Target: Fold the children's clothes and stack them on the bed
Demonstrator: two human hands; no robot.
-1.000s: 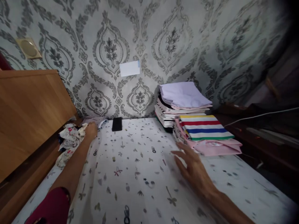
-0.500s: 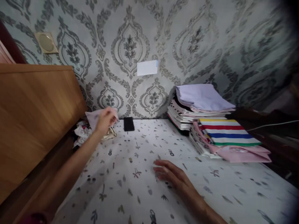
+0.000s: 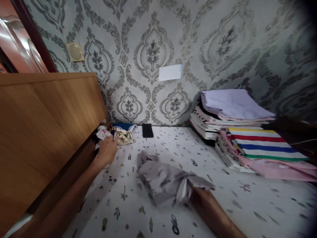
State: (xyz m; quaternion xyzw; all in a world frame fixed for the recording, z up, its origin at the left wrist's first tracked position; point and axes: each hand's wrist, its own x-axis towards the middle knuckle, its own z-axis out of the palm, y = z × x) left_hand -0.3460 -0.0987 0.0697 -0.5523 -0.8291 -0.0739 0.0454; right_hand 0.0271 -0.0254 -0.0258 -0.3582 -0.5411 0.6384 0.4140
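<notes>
Grey garment (image 3: pixel 163 181): bunched in right hand (image 3: pixel 199 195), fingers hidden.
Left hand (image 3: pixel 107 151): beside crumpled clothes (image 3: pixel 125 137); spread or pinching, cannot be told.
Printed sheet (image 3: pixel 133 213): carries two folded stacks (image 3: pixel 234 102).

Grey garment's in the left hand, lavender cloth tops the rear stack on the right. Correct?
Wrong hand: the head view shows the grey garment in the right hand. The left hand is by the crumpled cloths. The lavender cloth does top the rear stack on the right.
</notes>
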